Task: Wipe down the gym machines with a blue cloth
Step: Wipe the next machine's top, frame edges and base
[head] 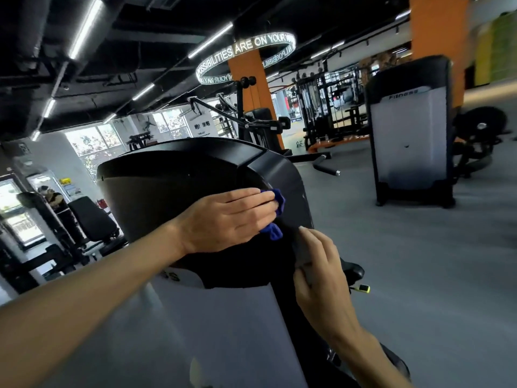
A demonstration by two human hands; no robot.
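Left grip: the hand lies flat, fingers straight and together, pressing the blue cloth against the black rounded shroud that caps the nearest gym machine. Only two folds of the cloth show, one past the fingertips and one below the little finger; the remainder is hidden under the palm. Right grip: this hand rests against the right edge of the same shroud, lower down, fingers bent around the edge as a brace; it appears to hold nothing else, though blur limits certainty. Below the shroud, the machine's white front panel carries partly hidden lettering.

Head view, background: a second machine with a white panel marked "Fitness" stands well apart on the grey floor, seemingly still to be wiped.

Risk, judged from this pose: the cloth is bunched rather than spread, so a stroke over the curved edge could let it slip from beneath the flat fingers and fall to the floor. Bunching would also leave unwiped streaks.
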